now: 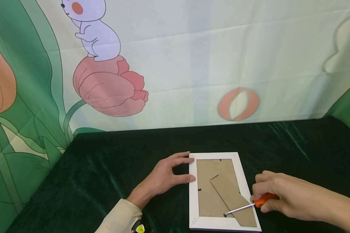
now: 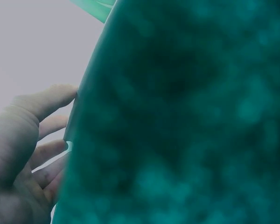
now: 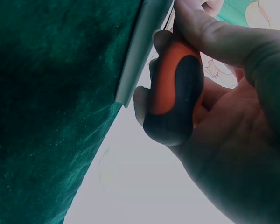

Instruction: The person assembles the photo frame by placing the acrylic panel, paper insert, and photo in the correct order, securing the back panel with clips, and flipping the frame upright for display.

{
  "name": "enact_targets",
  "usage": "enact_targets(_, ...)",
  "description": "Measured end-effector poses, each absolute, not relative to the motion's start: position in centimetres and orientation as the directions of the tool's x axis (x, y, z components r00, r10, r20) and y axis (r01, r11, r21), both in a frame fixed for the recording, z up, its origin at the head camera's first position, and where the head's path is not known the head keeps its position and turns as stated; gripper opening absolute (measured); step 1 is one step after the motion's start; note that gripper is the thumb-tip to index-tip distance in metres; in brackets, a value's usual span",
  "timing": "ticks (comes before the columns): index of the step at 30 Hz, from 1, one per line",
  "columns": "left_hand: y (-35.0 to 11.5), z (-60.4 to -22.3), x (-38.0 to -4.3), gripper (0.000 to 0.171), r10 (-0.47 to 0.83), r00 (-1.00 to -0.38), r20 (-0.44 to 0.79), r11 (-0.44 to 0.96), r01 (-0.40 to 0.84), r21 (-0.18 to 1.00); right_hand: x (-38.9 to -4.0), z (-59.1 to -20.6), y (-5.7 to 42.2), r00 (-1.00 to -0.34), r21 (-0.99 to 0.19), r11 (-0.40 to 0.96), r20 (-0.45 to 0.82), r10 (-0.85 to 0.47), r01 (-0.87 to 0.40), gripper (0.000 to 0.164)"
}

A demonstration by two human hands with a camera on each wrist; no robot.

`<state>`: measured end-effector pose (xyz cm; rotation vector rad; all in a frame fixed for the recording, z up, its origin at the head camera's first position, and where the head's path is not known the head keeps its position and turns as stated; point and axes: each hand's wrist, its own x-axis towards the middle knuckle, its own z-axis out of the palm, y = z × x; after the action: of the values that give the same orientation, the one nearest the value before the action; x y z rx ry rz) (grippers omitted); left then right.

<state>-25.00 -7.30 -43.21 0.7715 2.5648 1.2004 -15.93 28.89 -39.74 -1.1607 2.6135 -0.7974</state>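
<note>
A white picture frame point(image 1: 193, 200) lies face down on the dark green cloth, its brown backing board point(image 1: 207, 204) showing. An easel leg point(image 1: 226, 186) slants across the board and past the lower right corner. In my right hand point(image 1: 291, 195) I grip a screwdriver by its orange and black handle point(image 3: 164, 91). Its shaft point(image 1: 240, 209) crosses the easel leg, with the tip at a small black tab point(image 1: 225, 215) on the lower inner edge. My left hand point(image 1: 167, 174) rests against the frame's left border, thumb and fingers spread and fairly straight.
Dark green velvet cloth point(image 1: 105, 168) covers the table around the frame. Behind it hangs a pale curtain point(image 1: 175, 64) printed with flowers and a white animal. Other black tabs point(image 1: 199, 189) sit along the backing's edges.
</note>
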Motion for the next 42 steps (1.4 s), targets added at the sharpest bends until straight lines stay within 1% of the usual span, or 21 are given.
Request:
enact_targets(15, -7.2, -43.3, -25.0, 0.059, 0.545, -0.837, 0.041, 0.522, 0.377, 0.765, -15.4, -39.6, 28.8, -0.684, -0.528, 0.569, 0.031, -0.729, -0.630, 0.027)
enact_targets(22, -7.2, -43.2, -25.0, 0.059, 0.542, -0.839, 0.039, 0.528, 0.376, 0.761, -15.4, -39.3, 28.4, -0.657, -0.478, 0.556, 0.060, -0.751, -0.680, 0.030)
enact_targets(27, -7.3, -43.3, -25.0, 0.059, 0.542, -0.839, 0.041, 0.524, 0.376, 0.764, -15.6, -39.1, 28.1, -0.641, -0.482, 0.542, 0.053, -0.766, -0.688, 0.031)
enact_targets(32, -7.2, -43.4, -25.0, 0.059, 0.541, -0.840, 0.037, 0.518, 0.368, 0.772, -15.7, -39.3, 28.3, -0.654, -0.504, 0.552, 0.034, -0.756, -0.664, 0.027)
enact_targets(39, -7.1, -43.4, -25.0, 0.058, 0.547, -0.836, 0.043, 0.513, 0.376, 0.772, -15.2, -40.1, 29.2, -0.621, -0.512, 0.482, 0.138, -0.771, -0.711, 0.019)
enact_targets(42, -7.2, -43.3, -25.0, 0.058, 0.542, -0.839, 0.043, 0.518, 0.374, 0.769, -15.3, -40.2, 29.4, -0.622, -0.540, 0.473, 0.125, -0.773, -0.696, 0.016)
